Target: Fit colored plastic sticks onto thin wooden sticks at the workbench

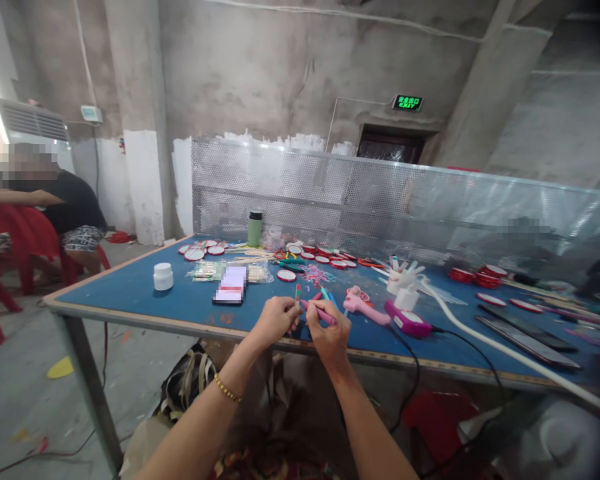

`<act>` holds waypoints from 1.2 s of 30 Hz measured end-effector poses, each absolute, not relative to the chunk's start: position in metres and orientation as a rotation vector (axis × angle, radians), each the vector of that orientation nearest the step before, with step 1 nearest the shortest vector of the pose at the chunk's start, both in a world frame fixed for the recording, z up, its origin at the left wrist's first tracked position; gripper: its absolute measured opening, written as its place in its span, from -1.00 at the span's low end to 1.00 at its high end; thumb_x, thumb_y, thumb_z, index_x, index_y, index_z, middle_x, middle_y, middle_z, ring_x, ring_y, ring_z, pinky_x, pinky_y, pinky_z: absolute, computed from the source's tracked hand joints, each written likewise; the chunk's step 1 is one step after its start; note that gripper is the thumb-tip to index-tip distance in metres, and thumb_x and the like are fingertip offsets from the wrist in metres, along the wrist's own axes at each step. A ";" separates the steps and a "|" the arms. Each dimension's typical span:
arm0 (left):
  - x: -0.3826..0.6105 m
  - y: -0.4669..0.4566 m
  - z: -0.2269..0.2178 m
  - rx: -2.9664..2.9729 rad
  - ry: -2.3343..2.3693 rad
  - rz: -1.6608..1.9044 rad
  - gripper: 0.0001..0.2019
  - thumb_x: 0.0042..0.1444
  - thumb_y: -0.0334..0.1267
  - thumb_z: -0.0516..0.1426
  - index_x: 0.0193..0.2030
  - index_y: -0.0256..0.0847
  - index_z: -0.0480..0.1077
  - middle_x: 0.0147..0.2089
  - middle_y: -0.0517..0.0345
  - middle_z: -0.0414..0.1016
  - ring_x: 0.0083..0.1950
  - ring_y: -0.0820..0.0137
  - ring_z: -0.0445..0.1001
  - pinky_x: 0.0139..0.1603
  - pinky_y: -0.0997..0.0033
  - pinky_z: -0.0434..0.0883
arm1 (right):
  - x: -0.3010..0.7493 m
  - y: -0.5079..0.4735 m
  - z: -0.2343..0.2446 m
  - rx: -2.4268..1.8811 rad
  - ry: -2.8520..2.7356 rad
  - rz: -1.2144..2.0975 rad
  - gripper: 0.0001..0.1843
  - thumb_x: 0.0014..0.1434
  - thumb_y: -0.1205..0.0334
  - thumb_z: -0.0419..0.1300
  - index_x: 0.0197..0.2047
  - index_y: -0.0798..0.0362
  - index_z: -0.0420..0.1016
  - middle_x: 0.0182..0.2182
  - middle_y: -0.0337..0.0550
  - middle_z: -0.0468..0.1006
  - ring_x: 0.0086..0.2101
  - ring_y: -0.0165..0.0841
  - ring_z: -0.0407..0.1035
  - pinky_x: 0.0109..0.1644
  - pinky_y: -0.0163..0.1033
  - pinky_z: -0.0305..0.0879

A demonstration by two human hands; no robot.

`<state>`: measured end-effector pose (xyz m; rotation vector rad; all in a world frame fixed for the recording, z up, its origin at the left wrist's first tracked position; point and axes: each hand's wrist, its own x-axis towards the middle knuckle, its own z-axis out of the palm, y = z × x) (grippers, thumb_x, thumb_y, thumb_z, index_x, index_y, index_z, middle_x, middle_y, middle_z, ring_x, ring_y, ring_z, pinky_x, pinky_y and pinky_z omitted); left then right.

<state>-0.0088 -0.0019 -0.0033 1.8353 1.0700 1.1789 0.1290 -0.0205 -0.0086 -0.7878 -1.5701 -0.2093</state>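
Near the table's front edge, my left hand (pixel 279 317) is closed in a pinch on a thin stick (pixel 298 291) with a red and green upper end. My right hand (pixel 331 331), beside it, is wrapped round a magenta pen-shaped tool (pixel 325 313), its tip pointing at the stick. Whether the tip touches the stick I cannot tell. Just right of my right hand lies a pink glue gun (pixel 365 307), with a purple box (pixel 408 320) on a black cable beside it. Several small coloured pieces (pixel 320 275) are scattered beyond my hands.
On the blue table (pixel 125 293) are a white jar (pixel 163 276), a phone (pixel 231 285), a green bottle (pixel 255 229) and several red-rimmed discs (pixel 286 275). Two dark phones (pixel 527 340) lie at right, near a pale hose (pixel 460 327). A perforated metal screen (pixel 300 193) stands behind. A person (pixel 75 200) sits at far left.
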 end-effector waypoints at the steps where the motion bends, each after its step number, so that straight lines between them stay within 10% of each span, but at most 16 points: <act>1: -0.009 -0.002 -0.004 1.836 1.068 1.178 -0.66 0.15 -0.10 0.01 -0.57 -0.24 0.30 -0.61 0.21 0.37 -0.61 0.51 0.33 -0.56 0.57 0.28 | 0.129 -0.021 -0.009 -0.784 -1.568 -0.207 -0.81 0.26 0.28 0.12 -0.38 0.05 0.47 -0.51 -0.26 0.51 -0.52 -0.43 0.37 -0.37 -0.33 0.32; 36: -0.009 -0.001 -0.004 1.816 1.072 1.177 -0.67 0.15 -0.10 0.02 -0.55 -0.23 0.30 -0.61 0.23 0.37 -0.60 0.52 0.32 -0.54 0.56 0.30 | 0.130 -0.022 -0.009 -0.782 -1.596 -0.214 -0.80 0.27 0.27 0.11 -0.40 0.04 0.46 -0.54 -0.28 0.49 -0.54 -0.43 0.36 -0.40 -0.32 0.31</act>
